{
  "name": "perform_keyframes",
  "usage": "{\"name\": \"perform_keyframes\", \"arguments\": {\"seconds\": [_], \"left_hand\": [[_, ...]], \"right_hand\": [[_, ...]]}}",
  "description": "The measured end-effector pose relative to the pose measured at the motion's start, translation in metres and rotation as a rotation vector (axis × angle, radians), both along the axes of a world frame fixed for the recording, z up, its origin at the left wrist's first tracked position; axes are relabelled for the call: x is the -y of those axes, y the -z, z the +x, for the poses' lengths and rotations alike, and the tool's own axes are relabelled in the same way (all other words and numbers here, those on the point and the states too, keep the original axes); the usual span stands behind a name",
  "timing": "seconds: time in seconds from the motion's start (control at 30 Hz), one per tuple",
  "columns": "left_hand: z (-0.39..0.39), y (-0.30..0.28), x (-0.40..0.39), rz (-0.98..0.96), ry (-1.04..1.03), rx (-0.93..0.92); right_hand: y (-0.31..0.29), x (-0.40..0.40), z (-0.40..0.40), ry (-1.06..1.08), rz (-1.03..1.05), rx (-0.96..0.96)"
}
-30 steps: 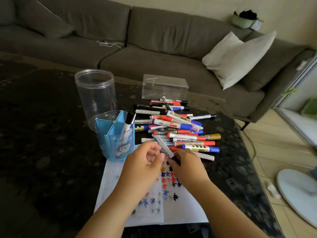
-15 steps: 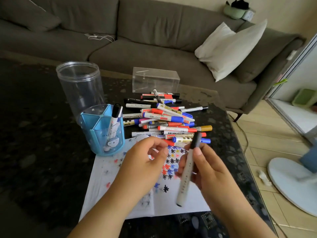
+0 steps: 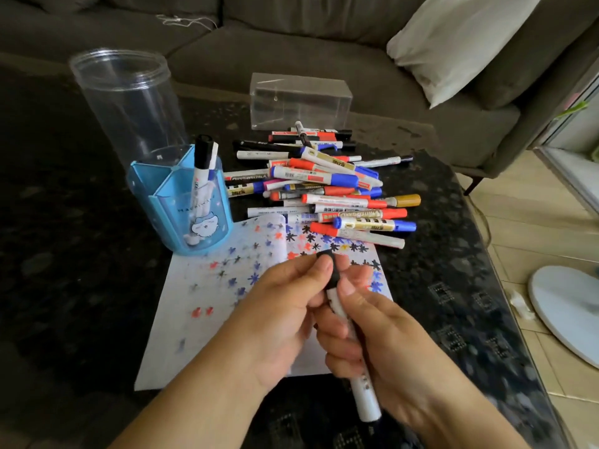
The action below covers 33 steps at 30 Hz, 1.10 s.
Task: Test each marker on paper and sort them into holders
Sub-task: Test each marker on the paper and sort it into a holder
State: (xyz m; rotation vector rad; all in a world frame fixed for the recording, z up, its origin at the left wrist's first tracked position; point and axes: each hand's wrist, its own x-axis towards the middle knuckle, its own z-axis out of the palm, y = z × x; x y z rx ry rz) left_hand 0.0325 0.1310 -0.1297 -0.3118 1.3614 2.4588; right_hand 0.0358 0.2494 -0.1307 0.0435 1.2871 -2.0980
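Markers fill the middle of the dark speckled desk (image 3: 453,254), and one white marker (image 3: 363,387) with a black cap (image 3: 332,270) is held above the paper (image 3: 201,319) by both hands. The right hand (image 3: 382,338) wraps its fingers round the white barrel, thumb lying along it near the cap, so its grip is clenched on the marker, which tilts with the cap end up and away from the person. The left hand (image 3: 282,315) comes in from the lower left and pinches the black cap between thumb and fingertips; whether the cap is seated or loosened cannot be told.

Behind the desk runs a grey fabric sofa (image 3: 291,50) with a pale cushion (image 3: 453,43) on it. A tall clear plastic jar (image 3: 129,102), round and open-topped, stands at the left. Near the far edge sits a clear rectangular box (image 3: 301,98). Just in front of the jar stands a blue pen holder (image 3: 181,209), divided into compartments, with one black-capped marker (image 3: 202,170) standing upright in it.

The white sheet lies flat under the hands, dotted with small star-shaped scribbles in black, blue and red. The pile of markers (image 3: 324,186), with red, blue, black and gold caps, lies crosswise between the box and the paper, its nearest ones overlapping the sheet's far edge.
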Motion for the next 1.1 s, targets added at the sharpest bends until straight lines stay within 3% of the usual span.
{"name": "perform_keyframes", "arguments": {"seconds": [0.13, 0.23, 0.37, 0.5, 0.7, 0.77, 0.83, 0.93, 1.1], "left_hand": [[-0.006, 0.009, 0.004, -0.124, -0.19, 0.005], [-0.004, 0.007, 0.012, -0.29, -0.253, -0.088], [0.002, 0.008, 0.02, -0.578, -0.299, -0.17], [0.006, 0.013, 0.027, -0.818, -0.244, -0.24], [0.01, 0.016, 0.032, -1.025, -0.083, -0.269], [0.01, 0.015, 0.032, -1.059, -0.066, -0.281], [0.01, 0.015, 0.033, -1.073, -0.053, -0.284], [0.009, 0.017, 0.033, -1.107, -0.036, -0.294], [0.007, 0.02, 0.032, -1.127, -0.011, -0.326]], "right_hand": [[0.019, -0.002, 0.005, -0.028, 0.72, -0.636], [0.019, -0.011, 0.005, 0.043, 0.866, -0.711], [0.008, -0.028, 0.003, 0.005, 0.88, -0.605], [0.006, -0.034, 0.007, 0.035, 0.622, -0.46], [0.005, -0.035, 0.004, 0.214, 0.152, -0.128], [0.011, -0.035, 0.003, 0.204, 0.067, -0.111], [0.018, -0.035, 0.003, 0.166, 0.17, -0.225], [0.026, -0.032, 0.002, 0.16, 0.486, -0.459], [0.026, -0.024, 0.002, 0.187, 0.756, -0.647]]}}
